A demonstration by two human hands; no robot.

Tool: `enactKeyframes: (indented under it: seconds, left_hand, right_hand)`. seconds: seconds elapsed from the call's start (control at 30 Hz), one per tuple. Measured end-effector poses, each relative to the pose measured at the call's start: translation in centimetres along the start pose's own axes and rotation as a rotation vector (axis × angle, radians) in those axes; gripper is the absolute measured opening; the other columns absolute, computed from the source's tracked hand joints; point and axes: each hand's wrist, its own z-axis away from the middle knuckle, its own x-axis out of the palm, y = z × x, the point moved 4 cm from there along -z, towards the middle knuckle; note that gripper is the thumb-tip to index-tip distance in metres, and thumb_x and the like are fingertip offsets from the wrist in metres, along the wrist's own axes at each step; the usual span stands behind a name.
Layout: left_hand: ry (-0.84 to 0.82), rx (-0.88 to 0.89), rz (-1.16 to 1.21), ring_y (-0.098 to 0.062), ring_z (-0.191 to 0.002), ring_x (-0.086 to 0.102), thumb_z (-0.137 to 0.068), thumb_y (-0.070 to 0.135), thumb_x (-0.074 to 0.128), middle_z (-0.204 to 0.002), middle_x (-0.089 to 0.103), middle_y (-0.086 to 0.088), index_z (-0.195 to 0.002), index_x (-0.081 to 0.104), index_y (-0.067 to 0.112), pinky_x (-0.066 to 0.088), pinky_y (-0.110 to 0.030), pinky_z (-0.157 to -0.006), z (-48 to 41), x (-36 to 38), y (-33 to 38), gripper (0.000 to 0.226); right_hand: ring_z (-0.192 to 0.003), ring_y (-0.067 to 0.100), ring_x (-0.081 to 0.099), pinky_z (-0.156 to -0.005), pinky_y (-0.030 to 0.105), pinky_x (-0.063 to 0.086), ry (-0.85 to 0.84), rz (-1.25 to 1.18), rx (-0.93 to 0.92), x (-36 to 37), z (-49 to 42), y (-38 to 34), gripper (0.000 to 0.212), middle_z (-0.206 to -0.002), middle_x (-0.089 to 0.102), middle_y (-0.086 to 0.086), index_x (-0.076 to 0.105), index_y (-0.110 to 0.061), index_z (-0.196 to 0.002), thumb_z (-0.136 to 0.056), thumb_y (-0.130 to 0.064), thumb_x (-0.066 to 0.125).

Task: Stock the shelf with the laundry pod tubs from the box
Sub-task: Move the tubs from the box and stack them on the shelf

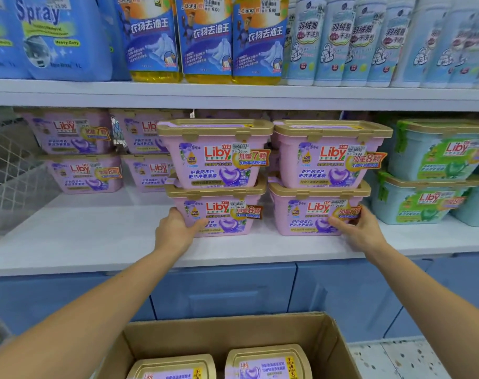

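Two stacks of pink laundry pod tubs with gold lids stand side by side on the white shelf (96, 242). My left hand (175, 231) grips the lower left corner of the left stack's bottom tub (224, 214). My right hand (355, 228) holds the lower right corner of the right stack's bottom tub (312, 214). A second tub rests on each: the upper left tub (213, 157) and the upper right tub (328, 157). An open cardboard box (334, 351) below holds two more gold-lidded tubs (268, 362).
More pink tubs (77, 151) sit stacked further back at the left, beside a wire mesh divider (11, 165). Green and blue tubs (435, 170) stand at the right. Bottles (205, 39) fill the shelf above. Blue cabinet doors (224, 288) lie below the shelf.
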Motion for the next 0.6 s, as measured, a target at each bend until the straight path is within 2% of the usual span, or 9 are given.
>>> enactKeyframes:
  seconds: [0.07,0.17,0.33,0.47,0.6]
  left_hand:
    - [-0.001,-0.005,-0.005,-0.034,-0.111,0.057,-0.083,0.037,0.066,-0.121,0.063,-0.013,-0.117,0.052,0.003,0.048,-0.040,-0.089,-0.3,0.9,0.8,0.050]
    - [-0.002,-0.018,-0.004,-0.035,-0.111,0.058,-0.083,0.038,0.066,-0.121,0.063,-0.014,-0.116,0.052,0.003,0.048,-0.041,-0.089,-1.0,2.2,1.7,0.051]
    - [0.001,-0.037,-0.029,-0.037,-0.113,0.057,-0.082,0.041,0.066,-0.123,0.062,-0.015,-0.119,0.052,0.004,0.048,-0.041,-0.091,-2.9,3.8,2.3,0.054]
    - [0.017,-0.048,-0.027,-0.037,-0.112,0.057,-0.081,0.042,0.066,-0.122,0.063,-0.015,-0.119,0.052,0.006,0.047,-0.041,-0.090,-4.5,4.9,2.5,0.055]
    - [0.024,-0.033,-0.052,-0.038,-0.112,0.056,-0.082,0.044,0.064,-0.122,0.062,-0.016,-0.120,0.051,0.005,0.047,-0.041,-0.091,-5.8,5.9,2.6,0.056]
  right_hand:
    - [-0.096,0.022,0.057,-0.086,0.035,0.047,0.009,0.011,0.006,-0.6,-0.7,0.2,0.044,-0.105,0.060,0.006,0.050,-0.008,-0.114,-0.076,-0.012,0.073]
    - [-0.093,0.023,0.057,-0.075,0.032,0.051,0.021,0.070,0.020,-1.2,-2.1,0.5,0.046,-0.104,0.061,0.008,0.051,-0.006,-0.115,-0.076,-0.017,0.073]
    - [-0.098,0.024,0.057,-0.094,0.044,0.048,0.041,0.082,0.034,-1.1,-4.0,0.9,0.051,-0.110,0.061,0.010,0.050,-0.003,-0.120,-0.077,-0.019,0.072]
    - [-0.110,0.030,0.057,-0.092,0.039,0.045,0.049,0.101,0.034,-0.6,-5.3,0.9,0.046,-0.119,0.061,0.015,0.051,-0.004,-0.121,-0.081,-0.019,0.068]
    - [-0.106,0.026,0.057,-0.088,0.034,0.043,0.042,0.092,0.027,-0.1,-6.6,0.8,0.045,-0.124,0.060,0.017,0.050,-0.003,-0.123,-0.083,-0.016,0.066]
